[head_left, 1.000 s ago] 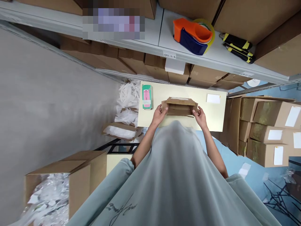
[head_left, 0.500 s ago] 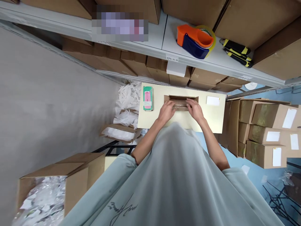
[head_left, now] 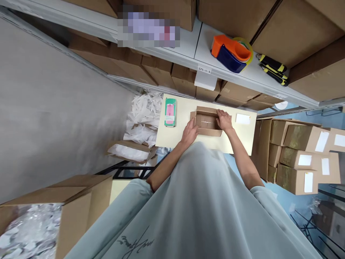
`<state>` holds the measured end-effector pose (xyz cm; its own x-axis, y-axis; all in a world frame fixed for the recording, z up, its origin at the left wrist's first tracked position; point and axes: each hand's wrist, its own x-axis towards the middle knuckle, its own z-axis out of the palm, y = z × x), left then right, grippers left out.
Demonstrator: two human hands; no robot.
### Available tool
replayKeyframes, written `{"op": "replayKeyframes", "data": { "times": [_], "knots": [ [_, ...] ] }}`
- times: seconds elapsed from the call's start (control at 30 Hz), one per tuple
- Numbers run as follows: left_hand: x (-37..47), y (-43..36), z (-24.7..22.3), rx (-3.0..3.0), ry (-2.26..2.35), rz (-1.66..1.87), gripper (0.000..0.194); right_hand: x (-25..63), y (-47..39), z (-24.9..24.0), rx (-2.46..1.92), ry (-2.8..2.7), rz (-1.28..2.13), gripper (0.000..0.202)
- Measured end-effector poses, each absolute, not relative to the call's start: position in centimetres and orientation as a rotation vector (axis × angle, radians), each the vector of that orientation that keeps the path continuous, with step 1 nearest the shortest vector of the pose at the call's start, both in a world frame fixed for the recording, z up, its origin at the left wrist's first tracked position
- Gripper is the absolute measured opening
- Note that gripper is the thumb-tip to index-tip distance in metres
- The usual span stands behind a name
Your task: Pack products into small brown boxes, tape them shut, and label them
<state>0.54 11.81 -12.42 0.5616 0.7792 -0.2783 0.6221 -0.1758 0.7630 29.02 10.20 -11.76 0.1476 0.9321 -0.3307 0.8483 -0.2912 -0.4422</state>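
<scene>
A small cardboard box [head_left: 209, 132] lies on the pale yellow table, its top open towards me and its inside bare. My left hand [head_left: 190, 132] grips its left end near the side flap, fingers bent against the wall. At the opposite end, my right hand [head_left: 224, 120] has its fingers over the right edge and the thumb on the inner side. To the left stands a green box with a pink item pictured on it [head_left: 170, 113], apart from my hands. A white label or paper [head_left: 243, 118] lies to the right on the table.
Above the table runs a grey shelf [head_left: 185, 41] with cartons, an orange and blue tape dispenser [head_left: 231, 53] and yellow-black cutters [head_left: 272, 68]. Stacked cartons [head_left: 298, 158] stand at right. White paper scraps [head_left: 147, 111] pile up at left; a large carton [head_left: 78, 212] holds plastic and paper waste.
The cardboard box has opened out into a wider shape, showing its inside. My left hand has shifted to its left end, my right hand to its right edge. The view has turned slightly.
</scene>
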Motion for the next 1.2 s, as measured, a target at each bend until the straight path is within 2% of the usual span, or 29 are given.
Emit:
{"op": "replayKeyframes", "data": {
  "times": [0.17, 0.27, 0.47, 0.67, 0.83, 1.0, 1.2],
  "knots": [
    [0.4, 12.5, -13.0, 1.832, 1.152, 0.262, 0.068, 28.3, 6.7, -10.6, -2.31, -1.644, 0.549, 0.061],
    [0.5, 13.7, -13.6, 1.778, 1.228, 0.317, 0.075, 27.3, 3.4, -10.3, -2.451, -1.47, 0.403, 0.063],
    [1.1, 14.6, -15.3, 1.621, 1.294, 0.261, 0.084, 24.9, -0.3, -11.4, -2.61, -1.046, 0.585, 0.076],
    [1.0, 12.3, -14.7, 1.597, 1.317, 0.188, 0.08, 24.0, -1.3, -11.5, -2.436, -0.905, 0.693, 0.081],
    [-1.2, 9.4, -12.6, 1.525, 1.396, 0.229, 0.078, 24.4, -3.4, -9.8, -2.308, -1.089, 0.789, 0.084],
    [-5.4, 4.0, -10.6, 1.339, 1.574, 0.401, 0.073, 23.5, -4.3, -8.9, -2.103, -1.362, 0.912, 0.088],
    [-11.9, -6.6, -8.1, 1.061, 1.836, 0.697, 0.072, 18.0, -2.6, -9.3, -1.83, -1.659, 1.185, 0.088]
  ]
}}
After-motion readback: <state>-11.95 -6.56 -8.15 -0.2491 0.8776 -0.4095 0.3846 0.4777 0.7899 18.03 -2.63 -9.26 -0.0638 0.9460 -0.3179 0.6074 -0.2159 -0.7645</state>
